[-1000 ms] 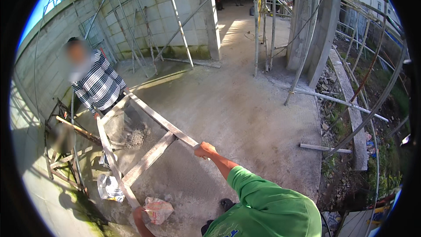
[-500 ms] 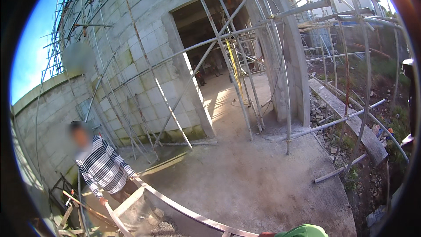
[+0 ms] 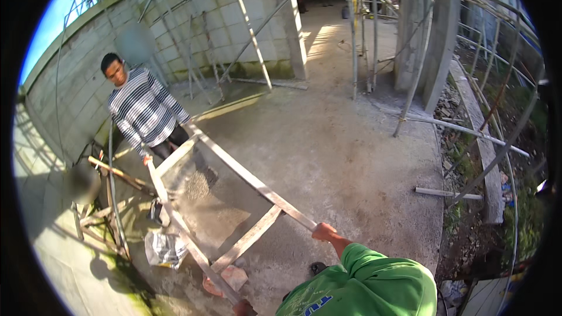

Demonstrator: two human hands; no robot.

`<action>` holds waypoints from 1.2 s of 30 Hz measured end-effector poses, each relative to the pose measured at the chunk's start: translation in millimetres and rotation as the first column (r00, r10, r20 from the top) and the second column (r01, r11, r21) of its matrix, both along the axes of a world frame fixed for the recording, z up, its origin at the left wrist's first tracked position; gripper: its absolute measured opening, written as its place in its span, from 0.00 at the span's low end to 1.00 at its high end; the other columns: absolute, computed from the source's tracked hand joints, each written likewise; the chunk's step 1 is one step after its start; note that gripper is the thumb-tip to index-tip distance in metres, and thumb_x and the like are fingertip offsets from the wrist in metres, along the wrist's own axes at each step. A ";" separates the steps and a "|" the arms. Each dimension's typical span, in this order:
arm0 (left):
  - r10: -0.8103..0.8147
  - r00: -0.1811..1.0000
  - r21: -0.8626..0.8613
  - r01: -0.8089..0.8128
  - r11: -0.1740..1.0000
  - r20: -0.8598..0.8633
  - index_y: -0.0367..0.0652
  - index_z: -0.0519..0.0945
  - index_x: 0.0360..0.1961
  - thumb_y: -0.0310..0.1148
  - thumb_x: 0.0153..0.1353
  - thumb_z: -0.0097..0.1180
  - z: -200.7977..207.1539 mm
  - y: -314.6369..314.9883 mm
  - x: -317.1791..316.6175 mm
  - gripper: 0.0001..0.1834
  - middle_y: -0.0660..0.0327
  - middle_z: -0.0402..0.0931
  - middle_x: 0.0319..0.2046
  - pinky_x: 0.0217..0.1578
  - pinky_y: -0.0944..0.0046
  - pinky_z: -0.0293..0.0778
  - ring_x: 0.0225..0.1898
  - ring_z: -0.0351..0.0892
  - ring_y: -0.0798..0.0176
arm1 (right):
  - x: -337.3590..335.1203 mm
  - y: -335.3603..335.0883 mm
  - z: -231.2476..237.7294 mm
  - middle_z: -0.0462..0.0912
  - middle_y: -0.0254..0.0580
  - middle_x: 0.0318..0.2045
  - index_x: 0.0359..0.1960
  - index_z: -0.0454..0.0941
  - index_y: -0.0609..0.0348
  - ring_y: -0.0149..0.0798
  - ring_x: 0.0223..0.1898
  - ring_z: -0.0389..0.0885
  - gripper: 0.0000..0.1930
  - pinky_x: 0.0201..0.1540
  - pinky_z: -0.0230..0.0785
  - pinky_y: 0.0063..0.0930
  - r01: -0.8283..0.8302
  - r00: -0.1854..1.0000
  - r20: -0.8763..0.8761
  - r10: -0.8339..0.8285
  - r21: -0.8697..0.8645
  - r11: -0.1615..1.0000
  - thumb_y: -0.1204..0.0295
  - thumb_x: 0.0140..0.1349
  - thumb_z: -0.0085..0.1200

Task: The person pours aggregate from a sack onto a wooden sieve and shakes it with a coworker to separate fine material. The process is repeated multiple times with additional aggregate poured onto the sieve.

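A ladder-like wooden frame (image 3: 253, 182), with two long rails and two crosspieces, is held between me and another person. My right hand (image 3: 324, 232), below a green sleeve, is closed around the near end of its right rail. At the lower edge my left hand (image 3: 244, 308) grips the left rail; only part of that hand shows. Opposite, a person in a striped top (image 3: 145, 105) holds the far ends of both rails. Beneath the frame's near left part lie a white sack (image 3: 165, 250) and a reddish block or bag (image 3: 231, 279).
Scaffold poles (image 3: 249, 32) stand along the block wall (image 3: 211, 9) and doorway. Bare poles and boards (image 3: 108, 205) lean at the left. On the right, a long plank (image 3: 483, 146) lies over rubble beside the concrete slab's edge.
My view has tilted down, bringing more of the frame, both my hands and the green shirt into sight. The other person still holds the far ends.
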State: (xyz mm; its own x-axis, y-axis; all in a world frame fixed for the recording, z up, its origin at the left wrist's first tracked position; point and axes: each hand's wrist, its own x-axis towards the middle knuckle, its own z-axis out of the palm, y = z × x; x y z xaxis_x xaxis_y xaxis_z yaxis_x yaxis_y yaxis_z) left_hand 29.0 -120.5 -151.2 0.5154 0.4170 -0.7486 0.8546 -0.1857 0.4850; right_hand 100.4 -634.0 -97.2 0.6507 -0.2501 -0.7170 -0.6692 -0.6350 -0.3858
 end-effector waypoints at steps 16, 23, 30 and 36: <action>-0.214 0.667 -0.052 0.355 0.933 0.714 0.41 0.81 0.23 0.37 0.45 0.59 140.6 39.0 95.9 0.10 0.61 0.75 0.16 0.20 0.60 0.69 0.18 0.74 0.64 | 97.2 -4.4 146.9 0.83 0.40 0.20 0.26 0.82 0.60 0.37 0.23 0.84 0.12 0.28 0.76 0.29 0.084 0.959 0.263 -0.110 0.108 0.991 0.66 0.44 0.53; -0.402 0.807 0.116 0.392 0.912 0.433 0.41 0.82 0.30 0.36 0.44 0.60 194.5 -49.0 219.2 0.12 0.61 0.76 0.19 0.23 0.61 0.71 0.21 0.76 0.63 | -42.9 4.2 20.6 0.84 0.40 0.31 0.39 0.83 0.53 0.42 0.33 0.83 0.17 0.33 0.74 0.35 0.139 0.979 0.129 -0.157 0.143 0.980 0.64 0.47 0.51; -0.511 0.752 0.173 0.487 0.856 0.416 0.39 0.83 0.31 0.34 0.44 0.60 224.7 -129.2 238.0 0.13 0.60 0.77 0.21 0.25 0.60 0.72 0.22 0.76 0.62 | -123.0 -36.6 -39.8 0.84 0.46 0.27 0.29 0.83 0.58 0.41 0.29 0.83 0.15 0.30 0.73 0.36 0.122 0.991 0.045 -0.122 0.010 0.992 0.68 0.39 0.51; -0.481 0.774 0.146 0.465 0.873 0.411 0.38 0.83 0.32 0.33 0.43 0.60 204.5 -92.4 202.5 0.14 0.59 0.78 0.22 0.26 0.58 0.72 0.23 0.76 0.62 | -45.8 24.3 21.6 0.83 0.44 0.26 0.28 0.82 0.59 0.40 0.30 0.83 0.13 0.30 0.73 0.35 0.170 0.923 0.303 -0.237 0.231 0.958 0.68 0.39 0.52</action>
